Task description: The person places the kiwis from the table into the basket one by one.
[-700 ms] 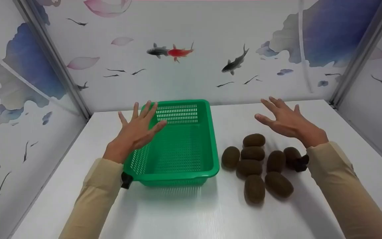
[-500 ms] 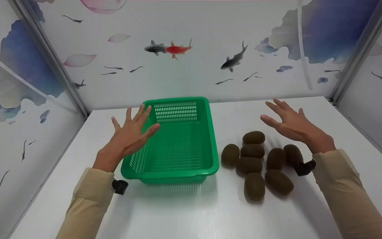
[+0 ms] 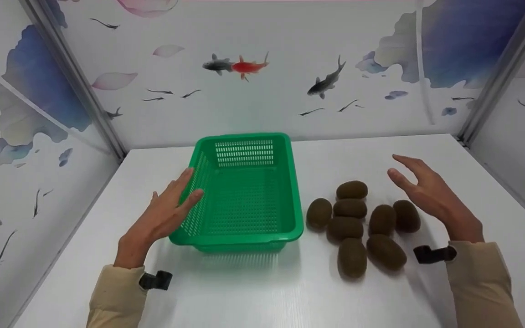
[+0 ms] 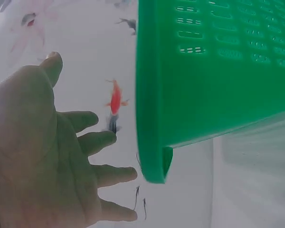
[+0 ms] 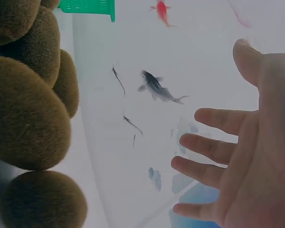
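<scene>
A green plastic basket [image 3: 296, 214] with slotted sides stands on the white table, with nothing inside it. Close by its left rim is my left hand [image 3: 160, 214], fingers extended and holding nothing; the left wrist view shows its spread palm [image 4: 42, 156] apart from the basket wall [image 4: 218, 95]. To the basket's right lie several brown kiwifruit [image 3: 344, 228] in a loose cluster. My right hand [image 3: 440, 200] is in the air to the right of them, empty, its fingers apart in the right wrist view. Large kiwifruit [image 5: 28, 114] fill that view's left side.
The white table [image 3: 235, 300] is enclosed by panels [image 3: 267, 100] printed with fish, petals and blue leaves, joined by metal corner posts [image 3: 78, 82]. A small black camera [image 3: 155, 280] sits on the left wrist, another black camera [image 3: 433, 255] on the right.
Both hands have drawn back toward the body and lowered, the left leftward and the right rightward. Their fingers look less spread in the head view. Basket and kiwifruit stay put.
</scene>
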`<state>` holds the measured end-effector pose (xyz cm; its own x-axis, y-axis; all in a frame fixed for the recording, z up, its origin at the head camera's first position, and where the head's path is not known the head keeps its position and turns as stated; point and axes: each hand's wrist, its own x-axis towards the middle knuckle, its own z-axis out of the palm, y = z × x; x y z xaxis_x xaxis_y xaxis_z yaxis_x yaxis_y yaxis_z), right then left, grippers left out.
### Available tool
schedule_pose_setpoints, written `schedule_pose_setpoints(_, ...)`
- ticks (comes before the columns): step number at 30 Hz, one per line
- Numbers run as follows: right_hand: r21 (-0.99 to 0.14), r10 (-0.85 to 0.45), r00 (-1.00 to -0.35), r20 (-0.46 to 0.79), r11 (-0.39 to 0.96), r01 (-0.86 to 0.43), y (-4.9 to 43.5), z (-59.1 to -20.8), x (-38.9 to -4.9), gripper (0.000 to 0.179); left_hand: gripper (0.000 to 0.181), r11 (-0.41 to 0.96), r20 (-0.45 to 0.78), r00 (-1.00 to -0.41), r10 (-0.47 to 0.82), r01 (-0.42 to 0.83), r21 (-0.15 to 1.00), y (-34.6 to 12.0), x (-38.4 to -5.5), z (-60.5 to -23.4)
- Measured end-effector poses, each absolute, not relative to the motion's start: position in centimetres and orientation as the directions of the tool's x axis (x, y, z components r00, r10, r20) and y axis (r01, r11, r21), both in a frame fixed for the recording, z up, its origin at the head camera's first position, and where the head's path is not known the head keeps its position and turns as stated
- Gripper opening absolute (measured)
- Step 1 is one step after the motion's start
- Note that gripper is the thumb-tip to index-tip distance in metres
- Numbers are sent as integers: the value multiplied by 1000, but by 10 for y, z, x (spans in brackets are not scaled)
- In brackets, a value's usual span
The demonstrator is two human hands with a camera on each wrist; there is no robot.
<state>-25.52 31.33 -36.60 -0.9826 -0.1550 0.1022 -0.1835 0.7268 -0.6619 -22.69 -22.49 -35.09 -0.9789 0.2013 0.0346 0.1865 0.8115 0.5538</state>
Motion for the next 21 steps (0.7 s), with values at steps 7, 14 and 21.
schedule_pose_setpoints(7,-679,-76,-992,102,723,-125,326,-385,-256,72,73,738,-11,-984,177,125,663,-235,-225,-365)
schedule_pose_setpoints(14,-695,-81,-994,73,711,-109,336,-393,-262,73,71,700,-37,-990,136,70,710,-242,-226,-373)
schedule_pose_setpoints(21,-727,-89,-996,-24,685,-43,347,-399,-264,78,69,689,-30,-997,64,23,724,-248,-226,-377)
